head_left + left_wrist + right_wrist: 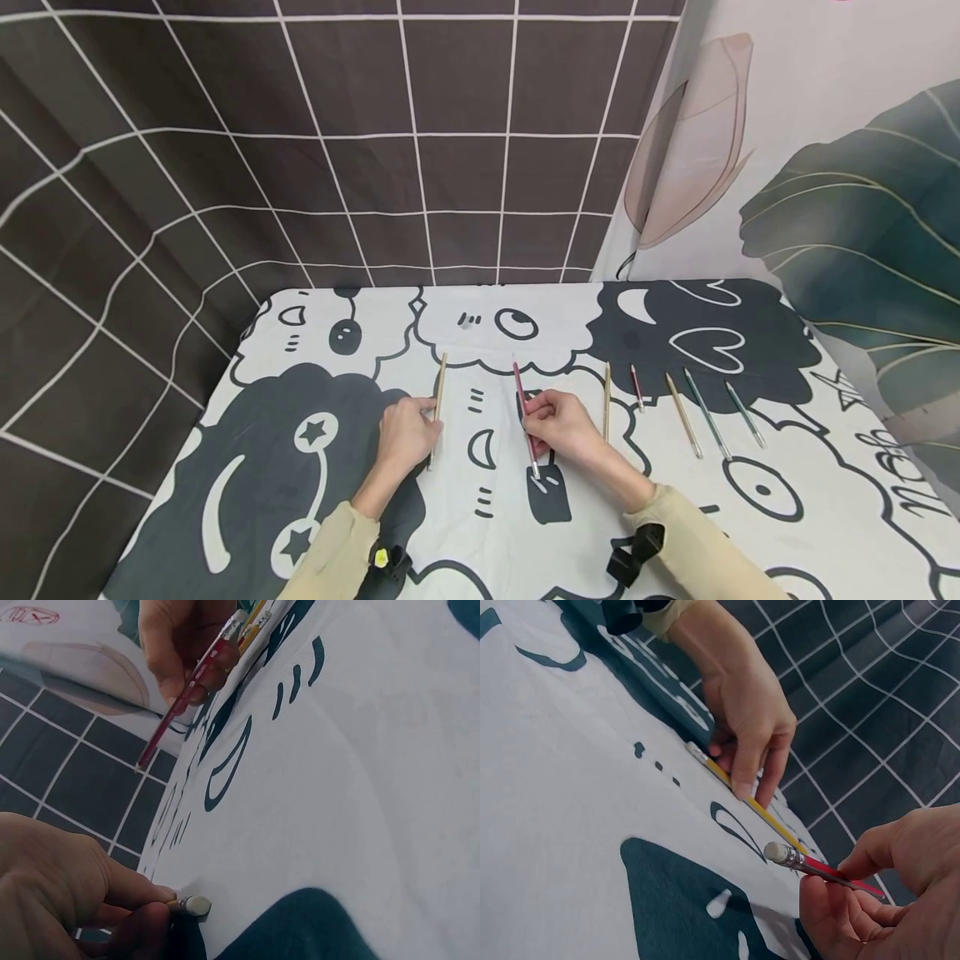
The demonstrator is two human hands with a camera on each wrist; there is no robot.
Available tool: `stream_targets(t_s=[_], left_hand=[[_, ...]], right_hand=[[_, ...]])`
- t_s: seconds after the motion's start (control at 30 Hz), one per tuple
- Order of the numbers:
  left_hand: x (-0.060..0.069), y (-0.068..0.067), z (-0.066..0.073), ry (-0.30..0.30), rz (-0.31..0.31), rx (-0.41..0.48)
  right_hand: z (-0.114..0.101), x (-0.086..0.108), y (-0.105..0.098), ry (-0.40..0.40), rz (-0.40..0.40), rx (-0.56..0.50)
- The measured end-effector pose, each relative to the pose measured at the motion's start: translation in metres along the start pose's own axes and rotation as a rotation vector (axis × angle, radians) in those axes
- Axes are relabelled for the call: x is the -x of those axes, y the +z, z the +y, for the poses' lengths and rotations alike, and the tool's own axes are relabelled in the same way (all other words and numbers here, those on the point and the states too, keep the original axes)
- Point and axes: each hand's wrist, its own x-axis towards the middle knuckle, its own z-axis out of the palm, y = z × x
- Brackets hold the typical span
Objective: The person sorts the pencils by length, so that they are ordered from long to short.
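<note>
My left hand (405, 433) pinches a yellow pencil (439, 385) that lies lengthwise on the cloth; its white eraser (198, 905) points toward me. To the right, my right hand (561, 423) holds a red pencil (518, 382) between thumb and fingers. That pencil's eraser end (776, 852) also faces me, and in the left wrist view it appears raised off the cloth. A gap of white cloth separates the two pencils. Just right of my right hand lies another yellow pencil (607, 387), partly hidden by the hand.
Farther right on the patterned tablecloth (480, 567) lie a short red pencil (637, 387), a tan pencil (683, 415) and two greenish pencils, one of them the longer pencil (705, 410). A dark gridded curtain (360, 167) hangs behind the table; a leaf-print curtain (862, 233) is at right.
</note>
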Motion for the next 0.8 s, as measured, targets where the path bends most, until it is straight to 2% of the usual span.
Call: stream_targets(t_s=[0.3, 0.8], left_hand=[[0.0, -0.001, 0.001, -0.007, -0.006, 0.001], [-0.001, -0.001, 0.0, -0.012, -0.009, -0.001]], right_hand=[[-0.005, -0.011, 0.021, 0.036, -0.028, -0.054], [-0.015, -0.026, 0.048, 0.083, -0.018, -0.047]])
